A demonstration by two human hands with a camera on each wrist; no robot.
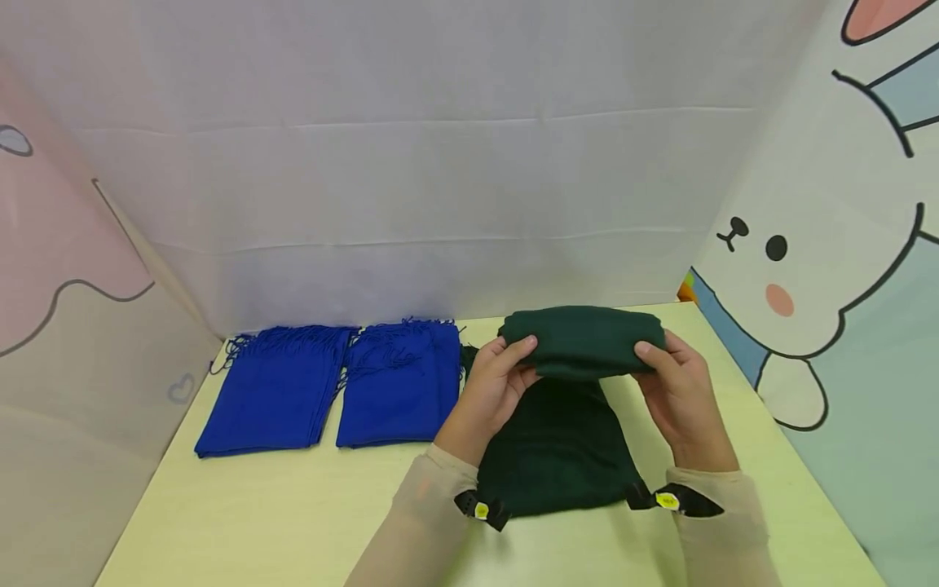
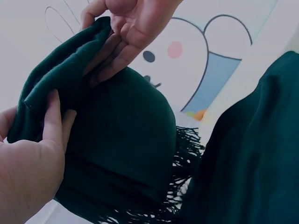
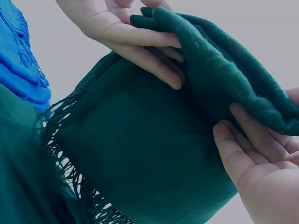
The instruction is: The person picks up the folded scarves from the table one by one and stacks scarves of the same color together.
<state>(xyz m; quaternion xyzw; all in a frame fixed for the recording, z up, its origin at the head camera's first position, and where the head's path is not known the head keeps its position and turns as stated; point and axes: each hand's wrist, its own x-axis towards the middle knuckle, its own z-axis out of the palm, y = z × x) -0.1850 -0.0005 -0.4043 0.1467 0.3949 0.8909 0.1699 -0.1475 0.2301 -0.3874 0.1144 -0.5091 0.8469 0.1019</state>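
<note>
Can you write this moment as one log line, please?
left hand: grips green cloth | right hand: grips green cloth | two folded blue cloths: on table

Small makeshift booth screened with cloth, more like recording corner than furnished room; white backdrop sheet (image 1: 411, 179) with horizontal fold creases hangs behind pale yellow tabletop (image 1: 293, 514); left side closed by pink-and-cream printed sheet (image 1: 66, 236) with wavy dark outline and small heart (image 1: 180, 389); right side by cartoon sheet (image 1: 883, 408) showing white rabbit (image 1: 836, 236) with pink cheek on pale blue; black wrist straps (image 1: 700, 500) with yellow labels (image 1: 667, 500) fit recording setup; whether home, shop or studio lies beyond cloth, cannot tell.
</note>
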